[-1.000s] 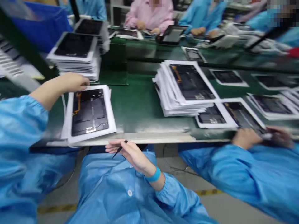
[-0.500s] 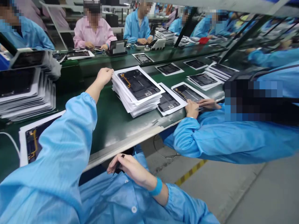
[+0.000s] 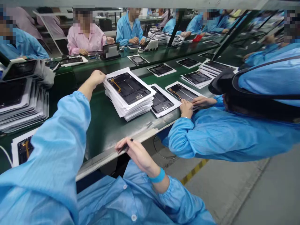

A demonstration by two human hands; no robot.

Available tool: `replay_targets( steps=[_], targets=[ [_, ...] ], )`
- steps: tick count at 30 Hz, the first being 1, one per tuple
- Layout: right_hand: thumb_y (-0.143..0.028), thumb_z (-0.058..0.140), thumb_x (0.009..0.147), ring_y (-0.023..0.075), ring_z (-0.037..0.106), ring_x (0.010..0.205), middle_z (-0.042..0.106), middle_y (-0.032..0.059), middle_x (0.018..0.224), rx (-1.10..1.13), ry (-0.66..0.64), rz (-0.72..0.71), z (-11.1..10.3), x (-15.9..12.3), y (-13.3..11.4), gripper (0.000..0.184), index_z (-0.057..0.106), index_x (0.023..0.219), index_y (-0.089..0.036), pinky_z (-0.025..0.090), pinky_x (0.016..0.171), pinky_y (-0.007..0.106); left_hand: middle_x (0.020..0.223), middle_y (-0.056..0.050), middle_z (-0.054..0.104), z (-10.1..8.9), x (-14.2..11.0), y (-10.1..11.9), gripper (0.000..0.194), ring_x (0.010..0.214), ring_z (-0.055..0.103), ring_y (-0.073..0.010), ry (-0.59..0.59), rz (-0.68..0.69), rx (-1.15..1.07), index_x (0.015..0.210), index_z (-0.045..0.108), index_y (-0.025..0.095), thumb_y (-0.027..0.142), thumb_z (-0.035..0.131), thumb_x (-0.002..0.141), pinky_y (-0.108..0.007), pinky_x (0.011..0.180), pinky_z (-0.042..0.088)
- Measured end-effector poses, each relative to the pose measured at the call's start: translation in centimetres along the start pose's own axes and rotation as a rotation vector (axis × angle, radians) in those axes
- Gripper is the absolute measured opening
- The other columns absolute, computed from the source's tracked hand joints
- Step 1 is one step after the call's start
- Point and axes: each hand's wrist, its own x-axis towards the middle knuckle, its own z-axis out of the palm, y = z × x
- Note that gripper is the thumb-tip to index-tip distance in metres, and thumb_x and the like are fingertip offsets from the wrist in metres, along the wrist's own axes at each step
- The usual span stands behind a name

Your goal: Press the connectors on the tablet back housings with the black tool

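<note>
My left hand (image 3: 97, 78) reaches out to the far left corner of a stack of black tablet panels on white sheets (image 3: 128, 109). Its fingers are closed at the edge of the top white sheet (image 3: 118, 72). On that sheet lies a black panel (image 3: 128, 87) with an orange flex cable along its left side. My right hand (image 3: 140, 154), with a blue wristband, is raised in front of the bench edge. Between its thumb and fingers is a thin black tool (image 3: 125, 146), partly hidden, whose kind I cannot make out.
At the right, a co-worker's hands (image 3: 187, 106) rest on another panel. Tall stacks of panels (image 3: 23, 100) stand at left. More panels on sheets (image 3: 161, 69) lie along the green bench (image 3: 100, 125). A charging-type white cable (image 3: 6, 154) runs at far left. People sit opposite.
My right hand has risen toward the bench edge with the black tool. My left hand stays at the stack's corner. The view has shifted slightly, and the co-worker's head has lowered.
</note>
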Motion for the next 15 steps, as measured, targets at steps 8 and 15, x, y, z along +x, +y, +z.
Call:
replay_targets(
  steps=[8, 15],
  targets=[
    [-0.077, 0.09, 0.086, 0.0205, 0.075, 0.113, 0.077, 0.0033, 0.112, -0.078, 0.296, -0.285, -5.3, 4.9, -4.8, 0.052, 0.079, 0.092, -0.027, 0.065, 0.096, 0.033, 0.076, -0.006, 0.068, -4.7, -6.8, -2.5, 0.01, 0.075, 0.07, -0.0179, -0.169, -0.091, -0.33, 0.082, 0.058, 0.021, 0.022, 0.061, 0.091, -0.026, 0.075, 0.065],
    [-0.073, 0.088, 0.09, 0.0165, 0.076, 0.094, 0.077, 0.0006, 0.106, -0.182, 0.308, -0.316, -8.5, 8.6, -7.4, 0.049, 0.08, 0.106, -0.027, 0.065, 0.087, 0.031, 0.074, -0.008, 0.073, -4.1, -9.3, -2.3, 0.012, 0.061, 0.066, -0.0179, -0.324, -0.225, -0.326, 0.092, 0.07, 0.013, 0.024, 0.071, 0.096, -0.026, 0.056, 0.055]
  ],
)
